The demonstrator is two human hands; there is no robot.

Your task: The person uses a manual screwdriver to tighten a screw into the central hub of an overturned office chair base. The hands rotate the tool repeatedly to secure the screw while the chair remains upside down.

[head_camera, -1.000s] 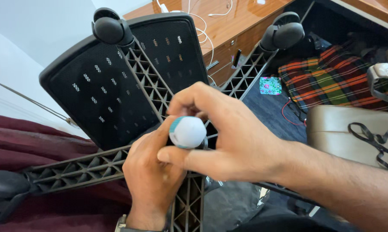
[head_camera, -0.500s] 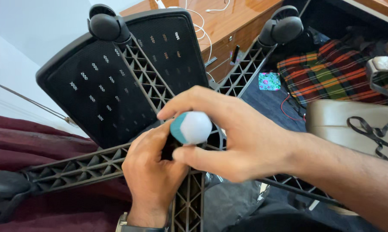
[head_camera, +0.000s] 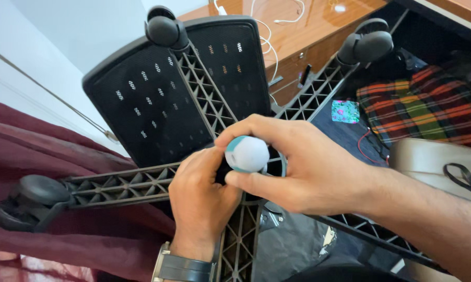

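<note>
An upturned office chair base (head_camera: 204,94) with black ribbed plastic legs and castor wheels fills the view. My right hand (head_camera: 303,167) grips a tool handle (head_camera: 247,153) with a rounded white end and teal collar, held over the hub where the legs meet. My left hand (head_camera: 199,190), a watch on its wrist, presses against the hub right under the handle, fingers curled on the centre. The tool's tip and the hub's middle are hidden by my hands.
A black mesh chair seat (head_camera: 157,104) lies behind the legs. Castors (head_camera: 165,28) (head_camera: 366,46) (head_camera: 29,201) cap the leg ends. A maroon cloth (head_camera: 47,156) lies left, a wooden desk (head_camera: 308,26) with white cables behind, a plaid cloth (head_camera: 428,104) and beige bag (head_camera: 434,162) right.
My right hand has turned slightly on the handle, and the white end has shifted a little up and right. My left hand stays at the hub.
</note>
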